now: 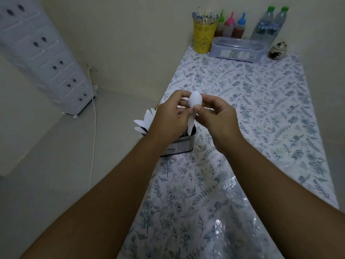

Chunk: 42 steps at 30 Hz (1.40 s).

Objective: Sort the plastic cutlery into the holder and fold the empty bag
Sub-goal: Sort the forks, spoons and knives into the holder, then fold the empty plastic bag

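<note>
A white plastic spoon [194,101] is held upright above the metal holder [182,145], bowl up, handle pointing down toward the holder's mouth. My left hand [169,120] and my right hand [214,116] both pinch it near the bowl. Several white plastic pieces of cutlery [144,122] fan out of the holder's left side, partly hidden by my left hand. The clear plastic bag [240,221] lies flat and crinkled on the floral tablecloth [261,113], close to me between my forearms.
At the table's far end stand a yellow cup of sticks [203,37], three sauce bottles [231,27], two water bottles [268,25], a clear lidded box [237,49] and a small ceramic jar [278,50]. A drawer tower [44,58] and a white cord [93,128] are on the left.
</note>
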Each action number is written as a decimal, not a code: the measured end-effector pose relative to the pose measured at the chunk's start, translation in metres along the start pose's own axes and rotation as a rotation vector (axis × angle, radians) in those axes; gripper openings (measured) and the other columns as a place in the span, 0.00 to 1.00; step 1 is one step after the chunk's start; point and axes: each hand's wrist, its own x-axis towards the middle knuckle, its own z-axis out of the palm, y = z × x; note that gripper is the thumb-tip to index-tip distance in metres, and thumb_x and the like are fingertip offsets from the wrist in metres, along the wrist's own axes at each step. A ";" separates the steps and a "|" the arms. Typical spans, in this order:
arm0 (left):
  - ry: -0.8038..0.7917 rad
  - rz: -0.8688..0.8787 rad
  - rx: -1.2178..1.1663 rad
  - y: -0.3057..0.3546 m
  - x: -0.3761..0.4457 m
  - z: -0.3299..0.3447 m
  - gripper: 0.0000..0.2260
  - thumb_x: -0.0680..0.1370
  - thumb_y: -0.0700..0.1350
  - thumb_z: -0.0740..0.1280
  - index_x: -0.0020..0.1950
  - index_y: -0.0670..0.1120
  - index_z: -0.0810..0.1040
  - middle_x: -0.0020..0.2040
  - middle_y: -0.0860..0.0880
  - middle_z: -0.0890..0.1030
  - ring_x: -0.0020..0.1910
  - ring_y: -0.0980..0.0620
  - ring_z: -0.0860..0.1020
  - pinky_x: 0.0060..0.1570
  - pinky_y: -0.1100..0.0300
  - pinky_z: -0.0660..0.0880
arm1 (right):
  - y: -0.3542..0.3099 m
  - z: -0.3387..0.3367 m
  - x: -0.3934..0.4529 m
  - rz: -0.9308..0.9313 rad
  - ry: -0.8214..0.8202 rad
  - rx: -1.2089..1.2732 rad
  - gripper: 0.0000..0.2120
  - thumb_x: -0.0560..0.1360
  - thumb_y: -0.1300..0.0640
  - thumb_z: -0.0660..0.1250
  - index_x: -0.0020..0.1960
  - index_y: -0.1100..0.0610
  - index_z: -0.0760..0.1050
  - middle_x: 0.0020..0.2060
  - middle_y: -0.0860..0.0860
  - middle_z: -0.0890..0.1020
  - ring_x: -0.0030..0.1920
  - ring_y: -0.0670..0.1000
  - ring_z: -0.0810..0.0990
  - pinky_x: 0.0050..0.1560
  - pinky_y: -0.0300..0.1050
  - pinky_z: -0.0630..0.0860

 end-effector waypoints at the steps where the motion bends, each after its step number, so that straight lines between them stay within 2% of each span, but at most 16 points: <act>1: -0.015 -0.006 0.014 -0.003 -0.001 0.000 0.13 0.79 0.44 0.70 0.62 0.47 0.75 0.52 0.49 0.83 0.45 0.57 0.85 0.44 0.61 0.81 | 0.005 0.000 0.000 0.003 0.001 -0.001 0.15 0.77 0.65 0.73 0.63 0.61 0.80 0.55 0.57 0.86 0.54 0.56 0.87 0.59 0.59 0.83; 6: -0.044 -0.005 0.150 -0.015 -0.004 0.001 0.10 0.79 0.45 0.70 0.60 0.47 0.76 0.48 0.53 0.83 0.44 0.62 0.82 0.44 0.68 0.78 | 0.021 0.003 0.000 -0.009 0.029 -0.112 0.13 0.76 0.64 0.74 0.60 0.57 0.82 0.52 0.53 0.87 0.52 0.53 0.87 0.57 0.57 0.84; 10: 0.030 0.008 0.158 -0.013 0.001 -0.001 0.11 0.79 0.42 0.69 0.61 0.46 0.78 0.47 0.51 0.84 0.44 0.62 0.82 0.45 0.69 0.77 | 0.016 0.010 0.008 -0.086 0.034 -0.183 0.14 0.76 0.61 0.73 0.60 0.54 0.83 0.53 0.50 0.87 0.54 0.53 0.86 0.56 0.56 0.84; 14: 0.080 0.050 0.150 -0.004 0.009 -0.005 0.12 0.80 0.44 0.69 0.63 0.45 0.77 0.46 0.53 0.82 0.44 0.66 0.81 0.44 0.73 0.76 | 0.007 0.012 0.018 -0.198 0.044 -0.216 0.16 0.76 0.59 0.73 0.63 0.55 0.83 0.54 0.50 0.87 0.56 0.52 0.85 0.58 0.57 0.83; 17: 0.076 0.047 0.179 -0.006 0.009 -0.004 0.11 0.80 0.43 0.69 0.61 0.46 0.78 0.45 0.53 0.82 0.42 0.65 0.81 0.43 0.74 0.75 | 0.013 0.011 0.021 -0.183 0.030 -0.199 0.16 0.76 0.60 0.73 0.63 0.55 0.82 0.55 0.51 0.87 0.56 0.53 0.85 0.58 0.57 0.83; 19: 0.024 0.036 0.256 -0.013 0.005 -0.003 0.10 0.79 0.44 0.69 0.60 0.45 0.79 0.46 0.52 0.83 0.42 0.63 0.80 0.43 0.72 0.76 | 0.021 0.009 0.015 -0.137 0.016 -0.246 0.15 0.76 0.60 0.73 0.62 0.53 0.82 0.53 0.48 0.86 0.55 0.51 0.85 0.59 0.52 0.83; 22: -0.114 -0.012 0.489 -0.021 0.000 0.000 0.10 0.79 0.45 0.66 0.59 0.45 0.80 0.48 0.48 0.84 0.46 0.51 0.81 0.48 0.55 0.79 | 0.034 0.003 0.003 -0.095 -0.022 -0.481 0.17 0.77 0.56 0.74 0.65 0.52 0.81 0.55 0.44 0.84 0.54 0.46 0.82 0.58 0.42 0.80; 24: -0.143 -0.027 0.596 -0.018 -0.002 0.003 0.12 0.78 0.43 0.66 0.59 0.42 0.80 0.52 0.45 0.83 0.52 0.46 0.80 0.53 0.51 0.76 | 0.041 -0.001 -0.004 -0.053 -0.006 -0.611 0.21 0.77 0.53 0.74 0.69 0.52 0.78 0.57 0.43 0.80 0.55 0.45 0.79 0.55 0.39 0.76; 27: -0.056 0.021 0.615 -0.003 -0.008 0.009 0.14 0.79 0.41 0.66 0.63 0.42 0.79 0.59 0.44 0.81 0.59 0.47 0.76 0.59 0.59 0.68 | 0.042 -0.008 -0.013 -0.042 0.048 -0.625 0.22 0.77 0.52 0.74 0.69 0.51 0.78 0.58 0.45 0.80 0.52 0.45 0.80 0.52 0.34 0.73; 30: 0.005 0.064 0.498 0.012 -0.027 0.026 0.11 0.79 0.41 0.65 0.61 0.44 0.80 0.56 0.47 0.81 0.55 0.53 0.77 0.53 0.66 0.67 | 0.036 -0.023 -0.032 -0.024 0.060 -0.569 0.14 0.79 0.52 0.71 0.64 0.49 0.81 0.52 0.45 0.84 0.49 0.42 0.81 0.45 0.27 0.72; 32: -0.049 0.010 0.399 0.009 -0.052 0.048 0.10 0.80 0.40 0.64 0.58 0.44 0.81 0.53 0.48 0.81 0.50 0.56 0.77 0.51 0.64 0.71 | 0.040 -0.041 -0.052 0.003 0.029 -0.617 0.11 0.80 0.53 0.69 0.61 0.50 0.82 0.51 0.44 0.84 0.49 0.40 0.81 0.44 0.25 0.72; 35: -0.222 -0.114 0.330 -0.016 -0.099 0.093 0.11 0.79 0.41 0.63 0.59 0.45 0.80 0.55 0.48 0.82 0.54 0.52 0.79 0.58 0.56 0.76 | 0.066 -0.090 -0.092 0.145 0.036 -0.778 0.09 0.79 0.54 0.69 0.59 0.49 0.84 0.54 0.44 0.84 0.51 0.44 0.80 0.51 0.37 0.74; 37: -0.421 -0.144 0.341 -0.032 -0.133 0.127 0.15 0.79 0.42 0.64 0.66 0.46 0.77 0.64 0.47 0.78 0.65 0.49 0.75 0.68 0.57 0.68 | 0.085 -0.132 -0.125 0.230 0.122 -0.851 0.09 0.78 0.55 0.69 0.57 0.49 0.85 0.55 0.47 0.84 0.54 0.47 0.81 0.57 0.44 0.76; 39: -0.599 -0.054 0.400 -0.041 -0.161 0.156 0.22 0.80 0.46 0.65 0.74 0.46 0.70 0.75 0.47 0.70 0.75 0.47 0.65 0.74 0.56 0.59 | 0.097 -0.171 -0.157 0.275 0.249 -0.957 0.11 0.76 0.55 0.69 0.57 0.49 0.85 0.58 0.50 0.84 0.59 0.53 0.81 0.63 0.52 0.77; 41: -0.722 0.075 0.525 -0.051 -0.180 0.176 0.28 0.80 0.52 0.62 0.79 0.48 0.62 0.80 0.47 0.59 0.79 0.46 0.56 0.76 0.50 0.55 | 0.110 -0.203 -0.185 0.294 0.307 -1.186 0.17 0.75 0.52 0.69 0.63 0.51 0.82 0.64 0.54 0.82 0.65 0.60 0.78 0.66 0.59 0.73; 42: -0.772 0.111 0.602 -0.057 -0.188 0.180 0.29 0.80 0.55 0.59 0.80 0.49 0.59 0.81 0.47 0.55 0.80 0.45 0.53 0.77 0.47 0.54 | 0.119 -0.215 -0.199 0.325 0.258 -1.287 0.23 0.75 0.49 0.67 0.69 0.51 0.78 0.69 0.56 0.79 0.69 0.62 0.75 0.68 0.60 0.71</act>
